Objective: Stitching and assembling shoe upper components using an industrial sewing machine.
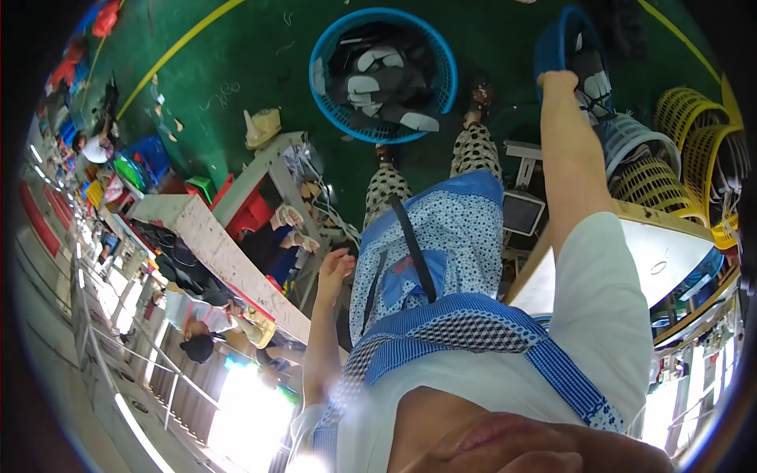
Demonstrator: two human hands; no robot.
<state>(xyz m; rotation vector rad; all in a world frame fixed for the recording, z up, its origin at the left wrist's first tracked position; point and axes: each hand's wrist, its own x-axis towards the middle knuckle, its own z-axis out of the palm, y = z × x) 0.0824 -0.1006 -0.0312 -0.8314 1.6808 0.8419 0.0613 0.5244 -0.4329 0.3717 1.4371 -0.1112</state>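
Head view puts the right hand [558, 79] at the near rim of the smaller blue basket [550, 51], at the end of a well-extended arm, so hand and basket appear to touch. Whether the fingers are clamped on that rim cannot be told, since the hand's own back hides them. The basket lies directly ahead of this hand, beyond the far-left corner of the white surface [631, 272] and short of the yellow line [674, 35] on the green floor [236, 71]; as seen, its longer dimension runs away from the person, its mouth turned toward the right, with dark and white pieces [593, 79] showing there. Whether it rests on the floor or is lifted is unclear. The left hand [337, 270] is much the farther one: it hangs beside the apron [473, 229], fingers loosely bent and apart, nothing visible in them, between the apron and the right edge of the speckled surface [189, 229]. The large blue basket [446, 75], filled with similar pieces, is on the floor in front of the feet, left of the smaller one and apart from it.
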